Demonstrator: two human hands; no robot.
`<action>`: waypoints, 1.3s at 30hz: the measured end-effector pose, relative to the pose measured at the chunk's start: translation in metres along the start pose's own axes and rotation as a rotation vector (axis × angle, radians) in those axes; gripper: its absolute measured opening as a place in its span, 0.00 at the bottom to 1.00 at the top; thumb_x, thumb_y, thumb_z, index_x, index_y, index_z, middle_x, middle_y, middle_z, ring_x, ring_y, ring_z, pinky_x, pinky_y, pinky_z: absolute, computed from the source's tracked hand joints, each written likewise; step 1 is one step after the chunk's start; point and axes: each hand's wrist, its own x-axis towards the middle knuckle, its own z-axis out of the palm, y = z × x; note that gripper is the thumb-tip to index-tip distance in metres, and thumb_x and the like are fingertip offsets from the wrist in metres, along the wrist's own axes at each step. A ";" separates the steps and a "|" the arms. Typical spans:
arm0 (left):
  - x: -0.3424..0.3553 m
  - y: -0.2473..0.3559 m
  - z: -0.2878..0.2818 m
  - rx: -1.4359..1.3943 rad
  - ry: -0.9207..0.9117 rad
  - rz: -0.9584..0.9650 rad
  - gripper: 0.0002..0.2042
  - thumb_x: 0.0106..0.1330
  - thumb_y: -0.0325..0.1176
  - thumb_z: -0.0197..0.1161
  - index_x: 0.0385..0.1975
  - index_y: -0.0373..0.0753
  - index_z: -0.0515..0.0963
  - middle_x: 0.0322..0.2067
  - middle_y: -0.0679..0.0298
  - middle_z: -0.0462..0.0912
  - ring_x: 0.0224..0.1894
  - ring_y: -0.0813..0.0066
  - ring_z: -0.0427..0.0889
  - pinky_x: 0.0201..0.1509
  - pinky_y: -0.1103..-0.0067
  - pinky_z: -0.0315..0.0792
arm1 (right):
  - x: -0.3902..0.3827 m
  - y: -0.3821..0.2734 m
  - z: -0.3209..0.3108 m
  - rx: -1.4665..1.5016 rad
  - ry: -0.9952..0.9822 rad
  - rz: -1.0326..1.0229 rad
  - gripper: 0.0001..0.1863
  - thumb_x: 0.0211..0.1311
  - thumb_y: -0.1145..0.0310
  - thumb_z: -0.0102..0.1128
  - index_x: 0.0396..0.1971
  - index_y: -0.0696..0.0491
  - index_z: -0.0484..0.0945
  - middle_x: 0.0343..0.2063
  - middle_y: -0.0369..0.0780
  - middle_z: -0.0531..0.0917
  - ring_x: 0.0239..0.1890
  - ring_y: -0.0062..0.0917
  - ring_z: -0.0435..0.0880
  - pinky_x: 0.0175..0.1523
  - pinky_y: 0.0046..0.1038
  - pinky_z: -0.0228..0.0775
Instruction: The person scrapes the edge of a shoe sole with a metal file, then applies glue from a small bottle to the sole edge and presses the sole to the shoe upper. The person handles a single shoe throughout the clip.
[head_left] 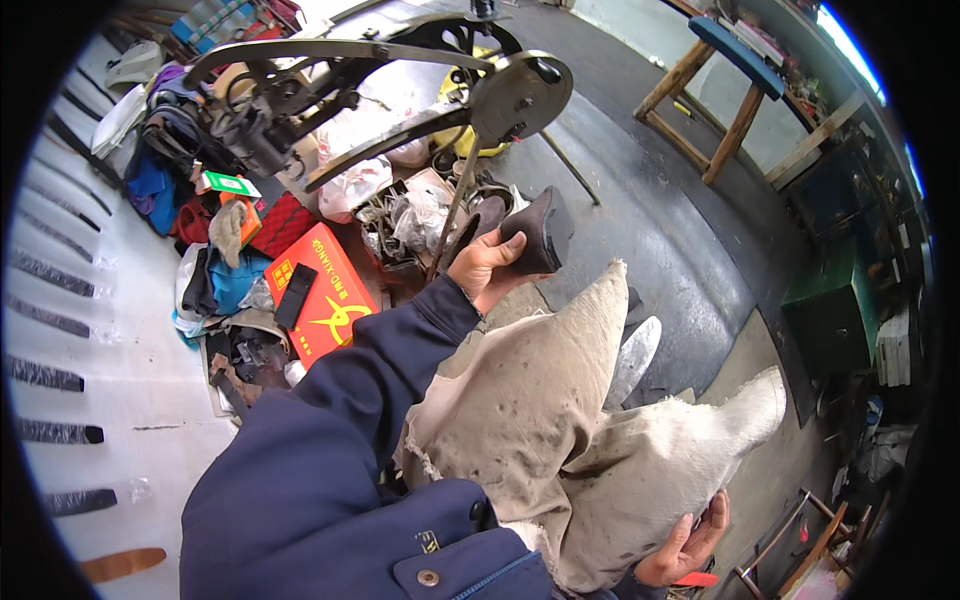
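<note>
My left hand [486, 266] is closed around a dark grey shoe [540, 236], held up in front of my lap. The thumb lies across its near side, and the palm hides part of it. A stained, off-white cloth apron [520, 385] covers my legs. At the apron's right edge, my right hand [686, 545] rests low with its fingers apart and nothing visible in them. Just below that hand is a red object [697, 579], mostly hidden, whose kind I cannot make out.
A hand-cranked sewing machine [520, 98] stands ahead on thin legs. Left of me are a red-orange box [325, 290], piled bags and cloths, and a bin of scraps [400, 225]. A blue-topped wooden stool [738, 55] stands far right; a dark green box [830, 320] is nearer.
</note>
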 end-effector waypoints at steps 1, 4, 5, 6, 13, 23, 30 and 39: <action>0.004 -0.005 -0.007 -0.011 -0.017 0.025 0.17 0.74 0.36 0.61 0.57 0.35 0.75 0.51 0.59 0.83 0.52 0.64 0.83 0.60 0.62 0.77 | 0.001 -0.001 0.002 -0.048 -0.005 0.007 0.27 0.65 0.70 0.49 0.63 0.65 0.66 0.65 0.48 0.67 0.66 0.36 0.67 0.73 0.37 0.52; 0.024 -0.016 -0.027 0.168 0.054 -0.045 0.19 0.69 0.41 0.67 0.53 0.35 0.78 0.46 0.62 0.85 0.47 0.70 0.84 0.57 0.72 0.76 | 0.005 -0.009 0.010 -0.142 0.000 0.016 0.27 0.64 0.68 0.49 0.61 0.66 0.67 0.65 0.49 0.67 0.66 0.38 0.66 0.73 0.39 0.52; 0.031 -0.024 -0.032 0.261 0.128 -0.085 0.21 0.64 0.45 0.72 0.49 0.36 0.80 0.41 0.65 0.86 0.43 0.75 0.83 0.52 0.77 0.75 | 0.005 -0.012 0.013 -0.141 0.018 0.013 0.27 0.64 0.67 0.49 0.61 0.66 0.67 0.64 0.49 0.67 0.66 0.38 0.66 0.73 0.40 0.52; 0.038 -0.032 -0.038 0.410 0.157 -0.105 0.20 0.63 0.44 0.73 0.46 0.35 0.81 0.39 0.65 0.85 0.41 0.77 0.83 0.50 0.78 0.75 | 0.007 -0.014 0.017 -0.144 0.041 0.017 0.27 0.64 0.66 0.49 0.60 0.67 0.67 0.64 0.50 0.67 0.66 0.39 0.66 0.73 0.41 0.52; 0.090 -0.097 -0.084 1.763 -0.121 -0.106 0.21 0.52 0.45 0.70 0.30 0.30 0.78 0.35 0.40 0.76 0.42 0.45 0.78 0.46 0.62 0.73 | 0.010 -0.023 0.020 -0.201 0.084 0.025 0.28 0.71 0.59 0.55 0.60 0.66 0.69 0.57 0.54 0.76 0.59 0.43 0.74 0.66 0.42 0.62; 0.173 -0.124 -0.141 2.078 -0.266 -0.019 0.14 0.54 0.35 0.66 0.40 0.41 0.82 0.35 0.51 0.81 0.48 0.51 0.78 0.51 0.61 0.74 | 0.009 -0.012 0.013 -0.277 0.162 0.113 0.34 0.70 0.50 0.52 0.61 0.66 0.69 0.58 0.55 0.76 0.61 0.42 0.74 0.67 0.42 0.62; 0.178 -0.129 -0.155 2.105 -0.303 -0.042 0.19 0.55 0.29 0.65 0.49 0.45 0.82 0.39 0.58 0.84 0.52 0.58 0.76 0.55 0.64 0.71 | 0.013 -0.007 0.009 -0.347 0.125 0.111 0.42 0.67 0.39 0.50 0.61 0.66 0.69 0.56 0.55 0.77 0.58 0.43 0.75 0.65 0.41 0.63; 0.161 -0.129 -0.166 2.152 -0.192 0.203 0.28 0.53 0.31 0.72 0.57 0.49 0.76 0.58 0.56 0.75 0.68 0.53 0.65 0.73 0.61 0.57 | 0.013 -0.010 0.014 -0.321 0.148 0.163 0.40 0.66 0.41 0.50 0.60 0.65 0.69 0.55 0.55 0.77 0.57 0.44 0.75 0.64 0.41 0.63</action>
